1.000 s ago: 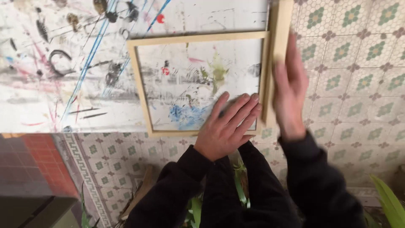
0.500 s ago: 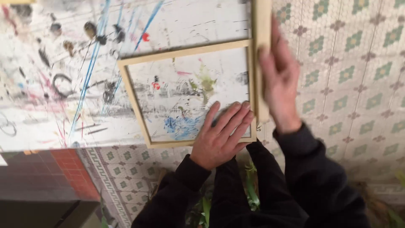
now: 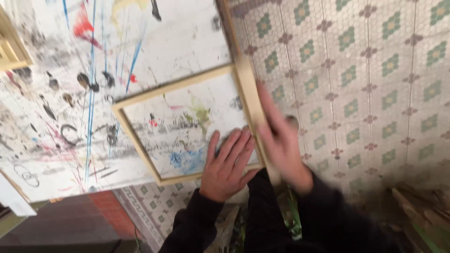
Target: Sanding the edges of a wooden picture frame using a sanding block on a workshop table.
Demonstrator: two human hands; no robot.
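Observation:
A light wooden frame (image 3: 140,97) lies on a white sheet (image 3: 178,42) covered in paint marks and scribbles. My left hand (image 3: 227,164) rests flat inside the frame near its lower right corner, fingers spread on the sheet. My right hand (image 3: 281,140), blurred, holds a long wooden bar (image 3: 243,84) that stands along the frame's right side. Both sleeves are black.
The sheet lies over a patterned tiled floor (image 3: 375,93) with green and brown flower motifs. Another wooden frame piece (image 3: 11,47) shows at the upper left edge. Red-brown tiles (image 3: 79,220) lie at the lower left. Wooden scraps (image 3: 422,211) sit at the lower right.
The view has swung, so frame and sheet now look tilted. My left hand has stayed flat inside the frame. My right hand has slid down along the wooden bar.

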